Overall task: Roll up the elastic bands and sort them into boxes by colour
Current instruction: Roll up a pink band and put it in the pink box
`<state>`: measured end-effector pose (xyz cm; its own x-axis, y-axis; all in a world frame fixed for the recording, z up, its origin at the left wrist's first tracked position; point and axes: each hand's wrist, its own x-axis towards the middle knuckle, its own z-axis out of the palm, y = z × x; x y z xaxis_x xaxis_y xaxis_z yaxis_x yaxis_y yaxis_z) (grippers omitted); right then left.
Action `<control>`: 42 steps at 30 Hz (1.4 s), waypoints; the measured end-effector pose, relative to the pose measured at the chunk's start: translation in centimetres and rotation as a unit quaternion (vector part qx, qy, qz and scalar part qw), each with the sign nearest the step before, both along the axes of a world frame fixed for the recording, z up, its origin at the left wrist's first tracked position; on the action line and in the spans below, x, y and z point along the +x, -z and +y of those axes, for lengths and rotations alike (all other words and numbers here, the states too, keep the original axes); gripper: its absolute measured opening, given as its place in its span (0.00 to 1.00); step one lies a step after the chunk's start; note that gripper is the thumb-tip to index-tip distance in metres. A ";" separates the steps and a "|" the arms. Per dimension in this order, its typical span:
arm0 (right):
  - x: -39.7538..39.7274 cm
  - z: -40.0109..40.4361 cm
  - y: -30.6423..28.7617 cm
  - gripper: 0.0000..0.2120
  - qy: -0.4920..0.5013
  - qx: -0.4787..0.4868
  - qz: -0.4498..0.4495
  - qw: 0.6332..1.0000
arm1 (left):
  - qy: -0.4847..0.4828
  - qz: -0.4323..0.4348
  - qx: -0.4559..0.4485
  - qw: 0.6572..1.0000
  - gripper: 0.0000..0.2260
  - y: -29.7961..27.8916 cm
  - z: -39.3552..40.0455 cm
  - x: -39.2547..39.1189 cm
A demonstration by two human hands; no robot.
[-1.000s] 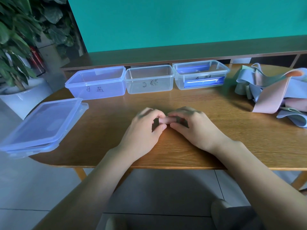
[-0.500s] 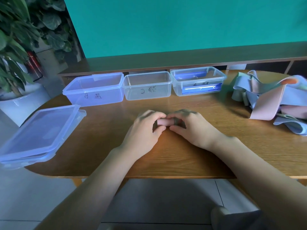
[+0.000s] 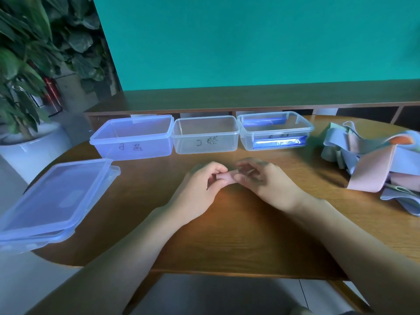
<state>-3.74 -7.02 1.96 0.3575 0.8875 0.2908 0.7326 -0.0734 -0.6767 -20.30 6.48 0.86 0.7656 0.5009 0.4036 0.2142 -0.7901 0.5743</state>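
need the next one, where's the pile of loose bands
In the head view, the band pile lies at the table's right edge, right of the three boxes.

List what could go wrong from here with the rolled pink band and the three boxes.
1. The small rolled pink elastic band is only pinched between the left hand and right hand; loosening either could let it unroll.
2. The three clear plastic boxes touch side by side, so it could drop into the wrong one.

Wooden table (image 3: 238, 235), three boxes (image 3: 205, 138), lids (image 3: 54, 201), perhaps bands (image 3: 372, 164)
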 end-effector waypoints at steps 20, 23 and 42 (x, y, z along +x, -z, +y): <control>3.4 15.4 -10.9 0.05 -0.029 0.029 -0.020 0.999 | -0.282 -0.141 0.035 0.948 0.14 -3.4 8.8 2.6; 4.1 19.0 -9.9 0.06 -0.016 -0.032 -0.077 0.996 | -0.310 -0.150 0.036 0.938 0.13 -2.3 9.5 2.9; 3.1 28.1 -6.7 0.10 0.027 -0.146 -0.125 0.981 | -0.298 -0.115 0.028 0.947 0.15 0.1 10.4 3.1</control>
<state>-0.66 21.05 8.64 0.3569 0.9275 0.1110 0.8621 -0.2813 -0.4215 -17.16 16.86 0.73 0.2430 0.7895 0.5636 0.5055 -0.5989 0.6211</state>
